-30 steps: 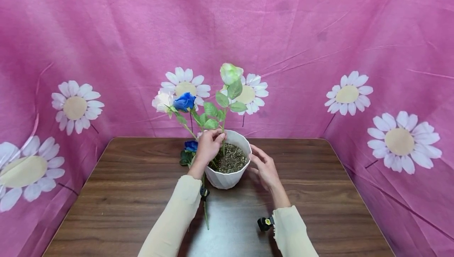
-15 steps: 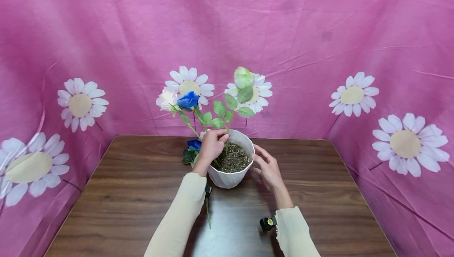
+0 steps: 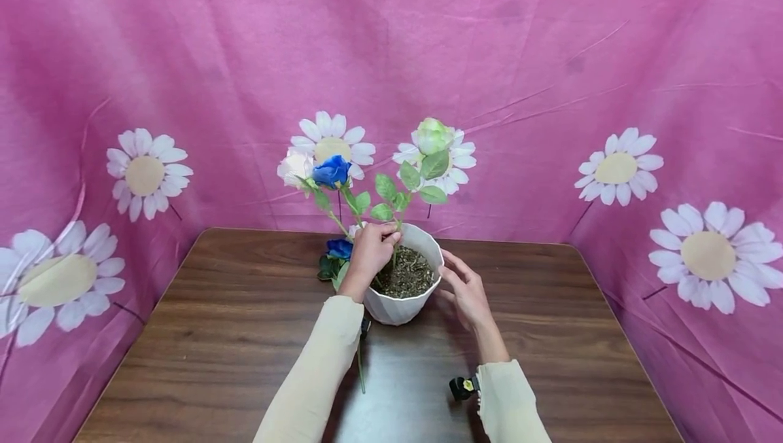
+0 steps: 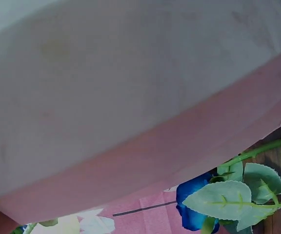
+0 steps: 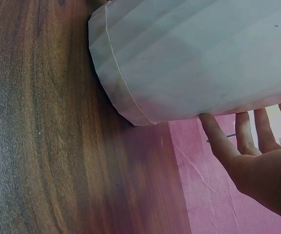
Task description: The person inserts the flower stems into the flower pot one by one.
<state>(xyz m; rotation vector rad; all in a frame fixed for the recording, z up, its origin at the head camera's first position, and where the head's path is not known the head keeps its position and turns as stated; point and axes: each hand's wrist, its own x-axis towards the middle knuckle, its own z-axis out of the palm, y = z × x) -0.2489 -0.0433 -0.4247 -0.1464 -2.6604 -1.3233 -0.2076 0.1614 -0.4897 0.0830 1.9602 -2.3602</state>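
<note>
In the head view, a white pot (image 3: 399, 310) holding dark, grainy soil (image 3: 408, 274) stands on the table. My left hand (image 3: 372, 253) reaches over its left rim and pinches the stem of a pale green rose (image 3: 433, 136), which stands tilted slightly right in the soil. Left of it, a blue rose (image 3: 332, 172) and a white rose (image 3: 296, 168) lean out to the left; my hand hides their lower stems. With nearly straight fingers, my right hand (image 3: 468, 293) touches the pot's right side. The right wrist view has these fingertips (image 5: 210, 122) against the pot wall (image 5: 194, 63).
Beside the pot on the left, another blue rose (image 3: 339, 249) with dark leaves lies on the wooden table (image 3: 232, 334). A green stem (image 3: 361, 368) pokes out under my left forearm. Behind the table hangs a pink cloth (image 3: 391, 56) with printed daisies.
The pale green rose has tipped to the right, with my left hand still on its stem. My right hand stays at the pot. The whole view has shifted slightly.
</note>
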